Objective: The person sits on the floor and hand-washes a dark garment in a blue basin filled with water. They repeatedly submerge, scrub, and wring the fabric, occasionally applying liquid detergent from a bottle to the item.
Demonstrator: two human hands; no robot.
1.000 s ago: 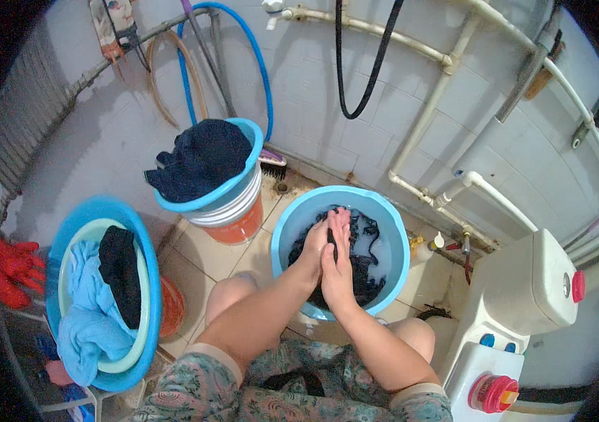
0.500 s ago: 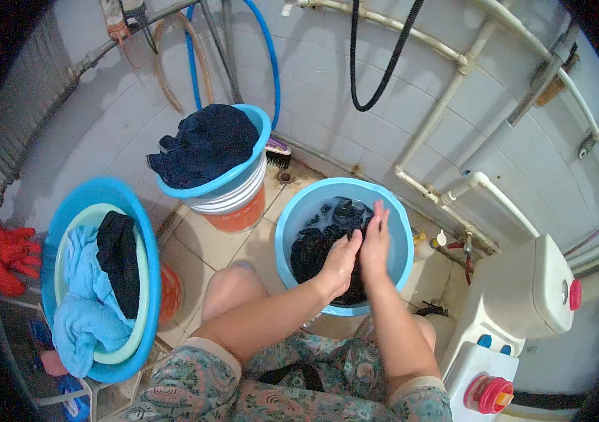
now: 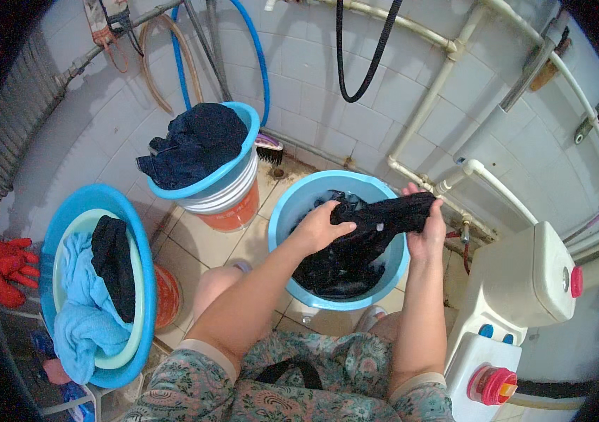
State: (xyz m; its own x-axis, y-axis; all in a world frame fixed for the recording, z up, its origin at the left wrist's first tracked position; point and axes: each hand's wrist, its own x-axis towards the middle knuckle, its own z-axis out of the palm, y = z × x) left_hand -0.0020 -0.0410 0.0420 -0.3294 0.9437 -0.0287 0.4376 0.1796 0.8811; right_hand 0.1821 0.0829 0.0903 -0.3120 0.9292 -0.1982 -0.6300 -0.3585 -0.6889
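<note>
A wet black garment (image 3: 341, 264) lies in soapy water in a light blue basin (image 3: 282, 211) on the floor in front of me. One part of it is stretched up to the right, over the basin's rim. My right hand (image 3: 426, 239) holds that raised end, with the cloth across its palm and fingers. On the left side of the basin, my left hand (image 3: 320, 228) grips the same black garment, its thumb pointing right. The fingertips of the left hand are partly hidden by the cloth. A small patch of white suds clings to the stretched part.
Dark blue denim (image 3: 197, 144) fills a basin on a bucket (image 3: 232, 218) behind. At left, a blue tub (image 3: 53, 243) holds a pale green basin with a light blue towel (image 3: 92, 337) and black cloth. A white container (image 3: 517, 281) stands right; pipes (image 3: 419, 126) run along the wall.
My hands were together over the basin; now they are apart. The right hand has moved right, and part of the black garment is lifted and stretched between them. The view has shifted slightly.
</note>
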